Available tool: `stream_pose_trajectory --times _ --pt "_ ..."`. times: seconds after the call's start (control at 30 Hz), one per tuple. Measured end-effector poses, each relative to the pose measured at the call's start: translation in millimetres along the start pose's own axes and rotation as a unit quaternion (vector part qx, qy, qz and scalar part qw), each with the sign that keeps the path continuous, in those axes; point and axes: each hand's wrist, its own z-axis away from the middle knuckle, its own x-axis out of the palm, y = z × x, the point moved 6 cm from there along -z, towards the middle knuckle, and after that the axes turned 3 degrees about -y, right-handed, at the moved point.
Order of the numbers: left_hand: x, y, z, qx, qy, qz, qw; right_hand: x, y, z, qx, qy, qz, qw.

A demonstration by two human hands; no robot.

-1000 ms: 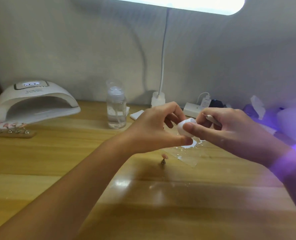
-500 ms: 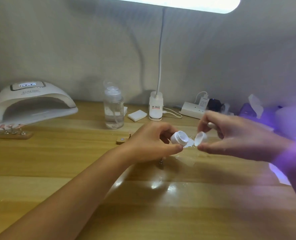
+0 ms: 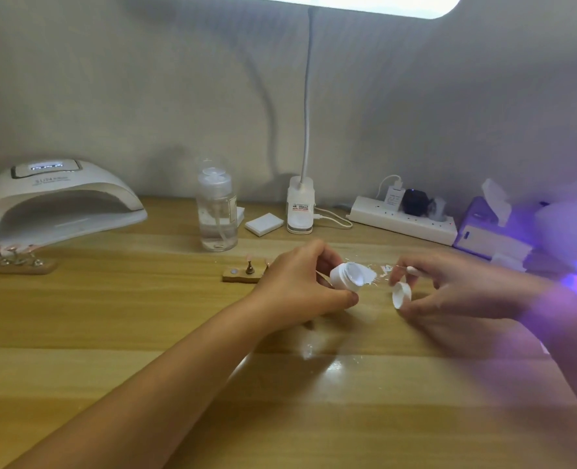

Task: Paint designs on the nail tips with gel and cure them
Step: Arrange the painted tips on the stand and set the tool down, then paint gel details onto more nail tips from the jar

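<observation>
Your left hand (image 3: 300,286) pinches the one open gel jar (image 3: 346,277), tilted over the table (image 3: 111,316) | your right hand (image 3: 456,292) pinches its one lid (image 3: 401,294), held apart from the jar | behind: one curing lamp (image 3: 57,201), one pump bottle (image 3: 216,211), one power strip (image 3: 402,220) | two holders: left tip holder (image 3: 13,264) at the lamp's mouth, middle tip holder (image 3: 241,276) partly hidden behind your left hand

One head-worn view looks forward and down, close over the wooden table (image 3: 77,333).

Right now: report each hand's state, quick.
Left hand: grips the open white gel jar.
Right hand: pinches the white lid, plus a thin white stick.
</observation>
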Motion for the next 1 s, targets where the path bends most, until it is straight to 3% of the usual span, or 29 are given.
stream_pose_trajectory --times 0.1,0.2,0.27,0.33,0.4,0.5,0.6,0.93,1.0 --pt "1 0 1 0.000 0.005 0.006 1.000 -11 5 7 0.053 0.003 0.022 0.998" --pt "0 3 2 0.010 0.010 0.007 1.000 -34 4 11 0.041 0.105 -0.017 0.993" --pt "-1 4 3 0.014 0.015 0.002 1.000 -53 2 12 -0.013 0.241 -0.157 0.958" --pt "0 5 3 0.015 0.015 -0.025 0.999 -63 2 14 -0.045 0.318 -0.299 0.898" --pt "3 5 4 0.019 0.015 -0.069 0.997 -59 -2 12 -0.032 0.305 -0.314 0.898" --pt "6 7 5 0.029 0.008 -0.107 0.994 -37 13 4 0.088 0.208 -0.125 0.966" --pt "7 11 5 0.036 0.000 -0.129 0.991 -22 25 2 0.175 0.140 0.017 0.974" --pt "4 3 4 0.009 0.004 -0.133 0.991 -8 17 6 0.159 0.027 0.051 0.986" --pt "4 2 4 0.008 -0.004 -0.136 0.991 -21 13 8 0.142 0.081 0.033 0.986"
